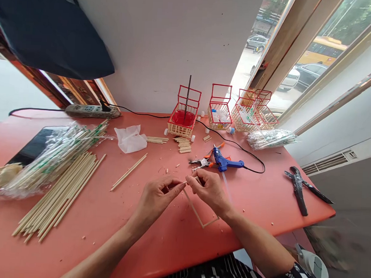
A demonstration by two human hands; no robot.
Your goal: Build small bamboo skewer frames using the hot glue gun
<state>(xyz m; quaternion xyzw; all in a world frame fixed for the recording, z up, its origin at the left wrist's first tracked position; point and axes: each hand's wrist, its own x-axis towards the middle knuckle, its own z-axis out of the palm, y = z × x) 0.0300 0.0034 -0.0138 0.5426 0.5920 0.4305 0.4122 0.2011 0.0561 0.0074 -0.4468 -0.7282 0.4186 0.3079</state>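
My left hand (159, 195) and my right hand (208, 189) meet over the middle of the red table (106, 218). Both pinch the top of a thin wooden stick frame (200, 216), whose lower corner rests near the table's front edge. The left fingertips press a short stick end at the joint; the right fingers curl round the other side. Just beyond my hands lie a blue glue gun (223, 161) and small orange-handled pliers (203, 160).
Long bamboo sticks (61, 190) and bagged sticks (50, 157) lie at the left. Red-and-wood baskets (183, 114) stand by the wall. Black pliers (299, 186) sit at the right edge. A crumpled tissue (130, 138), cut sticks (183, 144) and a power strip (92, 110) lie further back.
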